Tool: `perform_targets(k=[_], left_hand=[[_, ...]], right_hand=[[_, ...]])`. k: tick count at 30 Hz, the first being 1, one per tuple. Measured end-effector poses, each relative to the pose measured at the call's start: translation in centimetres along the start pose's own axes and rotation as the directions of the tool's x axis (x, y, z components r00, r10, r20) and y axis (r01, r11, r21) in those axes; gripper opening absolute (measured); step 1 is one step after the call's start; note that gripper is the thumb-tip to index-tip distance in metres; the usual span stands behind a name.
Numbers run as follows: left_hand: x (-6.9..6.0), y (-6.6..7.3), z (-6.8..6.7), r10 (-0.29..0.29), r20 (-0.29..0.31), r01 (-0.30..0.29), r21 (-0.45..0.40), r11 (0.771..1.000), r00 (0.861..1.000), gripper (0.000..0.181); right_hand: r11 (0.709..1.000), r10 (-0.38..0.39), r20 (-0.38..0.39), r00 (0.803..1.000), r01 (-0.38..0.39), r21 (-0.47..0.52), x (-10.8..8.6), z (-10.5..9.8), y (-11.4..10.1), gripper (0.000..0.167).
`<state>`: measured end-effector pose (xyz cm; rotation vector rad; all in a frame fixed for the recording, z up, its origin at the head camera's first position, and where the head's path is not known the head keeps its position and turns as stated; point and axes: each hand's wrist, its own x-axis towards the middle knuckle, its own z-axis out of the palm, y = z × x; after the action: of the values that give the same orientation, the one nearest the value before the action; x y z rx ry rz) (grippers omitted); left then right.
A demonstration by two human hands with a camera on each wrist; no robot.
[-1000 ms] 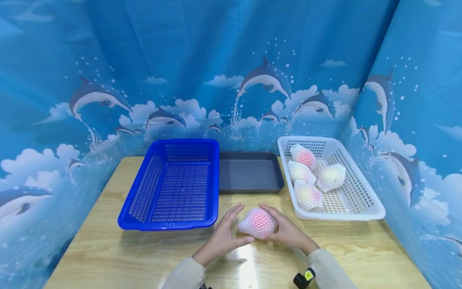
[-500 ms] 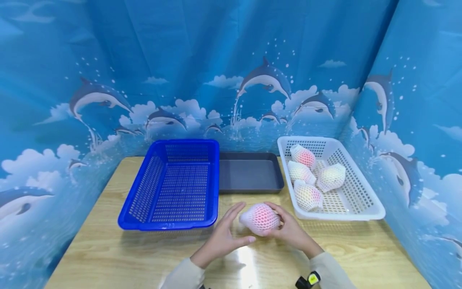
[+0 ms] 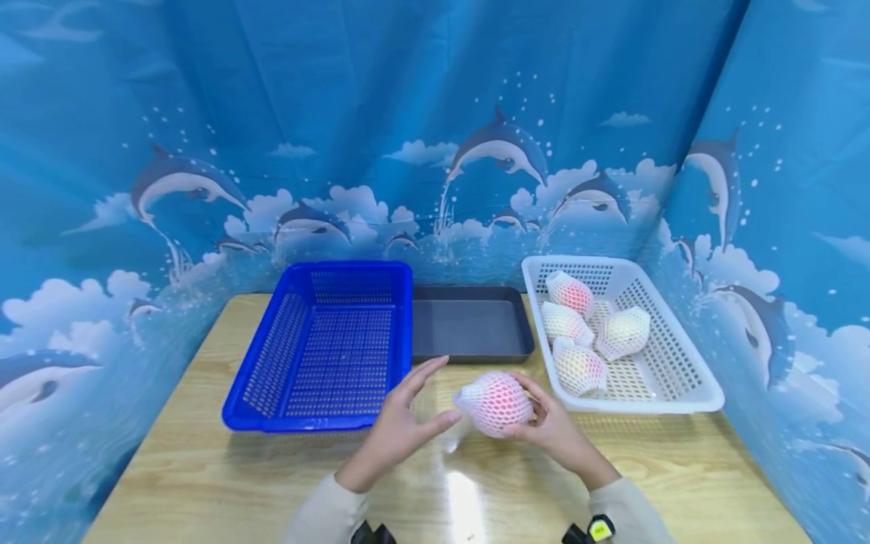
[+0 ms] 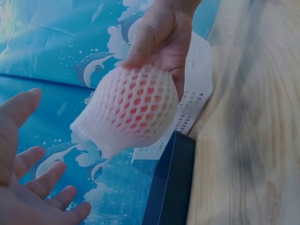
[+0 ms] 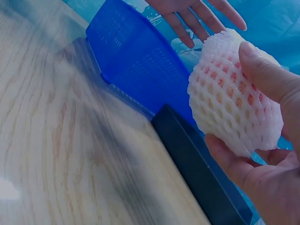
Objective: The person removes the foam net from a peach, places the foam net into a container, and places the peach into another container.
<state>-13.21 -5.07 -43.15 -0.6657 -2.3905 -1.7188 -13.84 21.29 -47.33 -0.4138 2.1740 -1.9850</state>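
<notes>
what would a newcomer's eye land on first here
Probably the dolphin-printed blue backdrop, which fills the view behind the table. Next might come the bright blue basket at the table's left, then the foam-netted pinkish piece held by the right hand at front centre; four similar netted pieces lie in the white basket at right.

Right hand [image 5: 276, 180]: grips a reddish, rounded fruit sleeved in white foam netting [image 5: 229, 98], thumb across its upper side.
Left hand [image 5: 199, 14]: I see straight fingers beyond the netting's narrow end.
Dark rectangular tray [image 5: 192, 161]: partly behind fruit and hand, just beside the blue perforated plastic basket [image 5: 140, 61].
Pale wood-grain table [image 5: 70, 126]: under both, catching a bright glare.
</notes>
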Motion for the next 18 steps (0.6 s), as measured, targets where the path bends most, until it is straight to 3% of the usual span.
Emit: perform_targets(k=[6,14,18], left_hand=[[0.3,-0.3,-0.7,0.032,-0.039,-0.033,-0.018,0.999,0.999,0.051],[0.7,-0.5,-0.8,0.014,-0.035,-0.02,-0.188,0.982,0.999,0.023],[0.8,-0.6,-0.7,0.008,-0.042,-0.015,-0.18,0.983,0.999,0.016]], right_hand=[[1.0,-0.008,0.015,1.0,0.007,0.023,0.0,0.3,-0.8,0.083],[0.999,-0.03,0.02,0.999,0.03,0.031,0.3,0.7,-1.6,0.081],[0.998,-0.052,0.029,0.998,0.051,0.043,0.4,0.8,-1.8,0.081]])
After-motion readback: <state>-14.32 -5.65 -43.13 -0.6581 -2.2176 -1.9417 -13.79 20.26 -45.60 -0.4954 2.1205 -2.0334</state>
